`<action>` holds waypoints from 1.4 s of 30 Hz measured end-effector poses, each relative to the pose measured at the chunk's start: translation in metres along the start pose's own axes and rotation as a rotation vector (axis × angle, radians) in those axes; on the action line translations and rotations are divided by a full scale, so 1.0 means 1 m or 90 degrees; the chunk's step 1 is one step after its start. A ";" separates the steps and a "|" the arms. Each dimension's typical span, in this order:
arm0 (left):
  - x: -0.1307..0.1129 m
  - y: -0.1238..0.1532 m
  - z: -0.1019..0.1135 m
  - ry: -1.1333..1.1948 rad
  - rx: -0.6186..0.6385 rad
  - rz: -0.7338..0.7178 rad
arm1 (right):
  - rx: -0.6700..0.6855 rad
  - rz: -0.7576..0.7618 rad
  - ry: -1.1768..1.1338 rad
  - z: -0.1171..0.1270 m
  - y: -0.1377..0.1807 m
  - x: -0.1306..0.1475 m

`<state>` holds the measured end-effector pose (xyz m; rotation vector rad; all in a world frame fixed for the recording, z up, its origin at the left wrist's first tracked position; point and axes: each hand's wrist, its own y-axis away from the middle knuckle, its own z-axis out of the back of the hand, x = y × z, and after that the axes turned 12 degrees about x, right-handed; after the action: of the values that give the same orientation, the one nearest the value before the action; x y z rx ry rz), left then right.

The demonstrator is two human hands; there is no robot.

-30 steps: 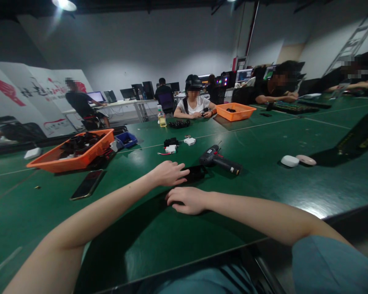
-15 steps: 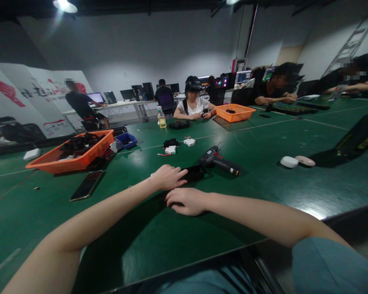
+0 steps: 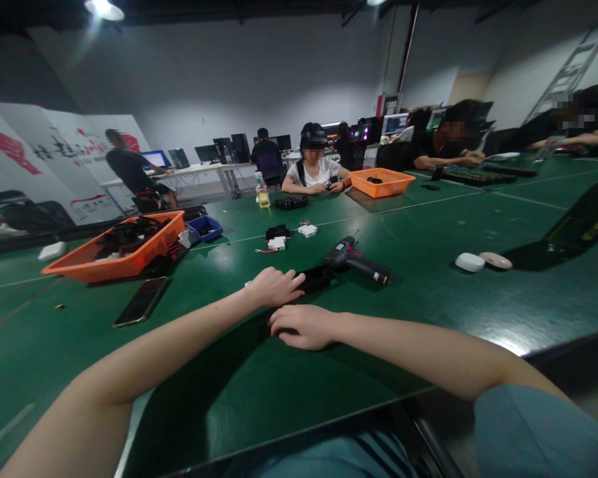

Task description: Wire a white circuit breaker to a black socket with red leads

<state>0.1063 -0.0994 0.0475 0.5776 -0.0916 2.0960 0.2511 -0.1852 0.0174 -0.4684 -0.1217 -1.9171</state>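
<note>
On the green table, my left hand point(image 3: 278, 287) is closed over the left end of a long black part point(image 3: 317, 279). Its fingers hide that end, and a small white bit shows by the wrist. My right hand point(image 3: 303, 326) lies just nearer to me, its fingers curled down at the table; whatever is under them is hidden. Right behind the black part lies a dark cordless drill point(image 3: 356, 261), its bit pointing away from me. Farther back are a white connector piece with a red wire point(image 3: 277, 243), a black piece point(image 3: 278, 232) and another white piece point(image 3: 307, 230).
An orange basket point(image 3: 114, 265) of black parts stands left, beside a blue bin point(image 3: 206, 229). A phone point(image 3: 142, 302) lies nearer. To the right are a white case point(image 3: 470, 263) and a pink one point(image 3: 496, 261). A bottle point(image 3: 262, 192) and an orange tray point(image 3: 381, 188) stand near a co-worker opposite.
</note>
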 end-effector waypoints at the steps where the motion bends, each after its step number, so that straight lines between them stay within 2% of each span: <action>1: 0.000 0.000 0.000 0.004 0.001 0.001 | -0.001 0.000 0.000 0.000 0.000 0.000; 17: -0.006 -0.004 -0.015 0.029 -0.050 0.044 | -0.002 0.003 -0.009 -0.002 -0.001 -0.002; 34: -0.012 -0.008 -0.020 0.017 -0.039 0.100 | -0.003 0.003 -0.014 0.003 0.000 0.004; 42: -0.005 0.009 -0.021 0.048 -0.005 0.159 | -0.008 0.004 -0.014 0.001 0.001 0.001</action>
<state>0.0934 -0.1028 0.0282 0.5027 -0.1356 2.3552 0.2517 -0.1865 0.0183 -0.4985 -0.1219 -1.9086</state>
